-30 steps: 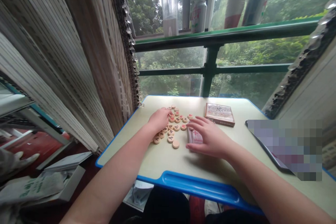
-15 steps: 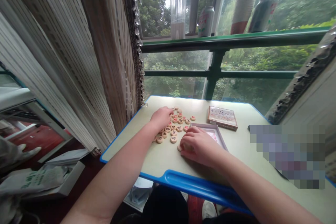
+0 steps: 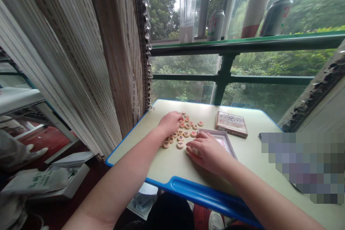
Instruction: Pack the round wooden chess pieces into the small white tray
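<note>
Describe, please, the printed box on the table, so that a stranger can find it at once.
Find the pale, blue-edged table by the window. On its far part, right of the round pieces, lies a flat box. Its printed top with writing sets it apart from the open tray partly hidden by the right hand.

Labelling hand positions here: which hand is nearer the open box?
Right: the right hand overlaps the open box in view; the left hand is farther off, left of it by round pieces.

The pieces point(image 3: 180, 145) are pale tan with red or black characters. The surface point(image 3: 172, 161) is cream, edged in blue. The curtain point(image 3: 115, 54) has brown, grey and white stripes.
</note>
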The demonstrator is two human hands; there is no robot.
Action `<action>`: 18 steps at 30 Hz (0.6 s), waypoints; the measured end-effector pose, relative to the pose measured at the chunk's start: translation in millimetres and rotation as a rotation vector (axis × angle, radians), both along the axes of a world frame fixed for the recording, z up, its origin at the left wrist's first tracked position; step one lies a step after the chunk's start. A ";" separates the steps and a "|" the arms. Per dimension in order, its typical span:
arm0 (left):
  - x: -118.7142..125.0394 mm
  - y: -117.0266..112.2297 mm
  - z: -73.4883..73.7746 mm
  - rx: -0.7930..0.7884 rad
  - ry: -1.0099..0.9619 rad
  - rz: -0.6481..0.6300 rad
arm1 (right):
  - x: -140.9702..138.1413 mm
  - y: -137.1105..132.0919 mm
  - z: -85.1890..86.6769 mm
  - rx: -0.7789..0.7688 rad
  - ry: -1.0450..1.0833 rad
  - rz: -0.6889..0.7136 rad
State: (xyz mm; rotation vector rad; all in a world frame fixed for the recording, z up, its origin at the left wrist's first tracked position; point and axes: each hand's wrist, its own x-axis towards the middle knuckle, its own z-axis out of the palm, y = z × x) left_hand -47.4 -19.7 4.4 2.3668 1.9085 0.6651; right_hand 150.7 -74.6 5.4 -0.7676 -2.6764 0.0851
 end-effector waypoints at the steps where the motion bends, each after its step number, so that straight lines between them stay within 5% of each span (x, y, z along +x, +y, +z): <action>1: 0.0 0.1 0.3 0.035 -0.024 -0.017 | 1.2 2.0 -0.8 0.018 0.024 -0.027; 5: 1.9 -1.1 2.1 0.176 -0.154 -0.079 | 8.8 14.5 -2.9 0.085 0.126 -0.191; 10: 11.8 -5.3 -2.7 0.130 -0.194 -0.224 | 17.9 23.9 0.6 0.042 0.170 -0.420; 18: 36.4 -14.8 -9.6 0.228 0.005 -0.418 | 16.1 20.6 4.6 -0.172 0.352 -0.435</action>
